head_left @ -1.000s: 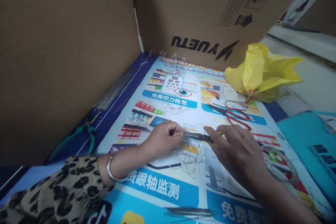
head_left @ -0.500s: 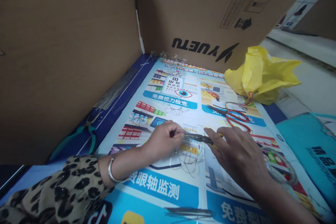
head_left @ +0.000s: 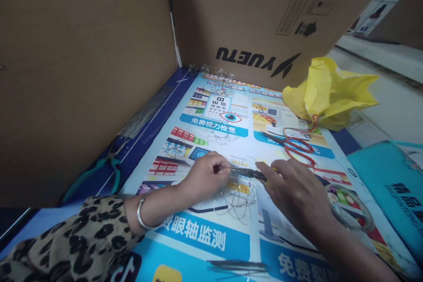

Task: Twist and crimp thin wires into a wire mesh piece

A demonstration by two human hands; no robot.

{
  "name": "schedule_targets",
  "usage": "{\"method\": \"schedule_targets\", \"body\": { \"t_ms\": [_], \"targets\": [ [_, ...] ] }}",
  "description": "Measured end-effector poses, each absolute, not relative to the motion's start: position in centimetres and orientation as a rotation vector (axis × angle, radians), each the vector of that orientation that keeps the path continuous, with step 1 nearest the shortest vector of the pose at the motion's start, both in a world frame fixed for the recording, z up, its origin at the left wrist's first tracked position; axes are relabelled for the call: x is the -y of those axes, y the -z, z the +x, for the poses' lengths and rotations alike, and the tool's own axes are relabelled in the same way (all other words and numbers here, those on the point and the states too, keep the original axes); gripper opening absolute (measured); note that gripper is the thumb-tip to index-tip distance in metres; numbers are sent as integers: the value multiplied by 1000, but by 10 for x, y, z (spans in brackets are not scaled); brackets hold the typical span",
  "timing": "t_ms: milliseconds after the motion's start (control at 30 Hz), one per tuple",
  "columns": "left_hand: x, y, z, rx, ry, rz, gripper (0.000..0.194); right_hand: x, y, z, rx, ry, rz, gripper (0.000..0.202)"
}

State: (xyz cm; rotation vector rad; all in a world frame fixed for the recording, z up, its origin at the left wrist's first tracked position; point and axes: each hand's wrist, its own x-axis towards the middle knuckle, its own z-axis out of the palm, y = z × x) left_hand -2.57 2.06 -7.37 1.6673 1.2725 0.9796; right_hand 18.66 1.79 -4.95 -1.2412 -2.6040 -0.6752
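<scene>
As right hand [head_left: 294, 187] holds pliers [head_left: 254, 173], pointing leftward, axis (nearly) crosswise.

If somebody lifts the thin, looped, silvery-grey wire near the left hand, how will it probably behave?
The thin, looped, silvery-grey wire would probably feel very light, being mostly open gaps. It may flex but not droop much, as its strands form rounded curves. It could also snag, because several loops cross near the left hand.
</scene>
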Motion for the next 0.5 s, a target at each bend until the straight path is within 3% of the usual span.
{"method": "schedule_targets", "body": {
  "t_ms": [267,500],
  "targets": [
    [-21,74,-27,-1272,-948,1685,12,-23,55,187,2614,614,-1240,18],
    [-23,75,-31,-1324,-911,1586,11,-36,68,204,2488,403,-1215,26]
  ]
}}
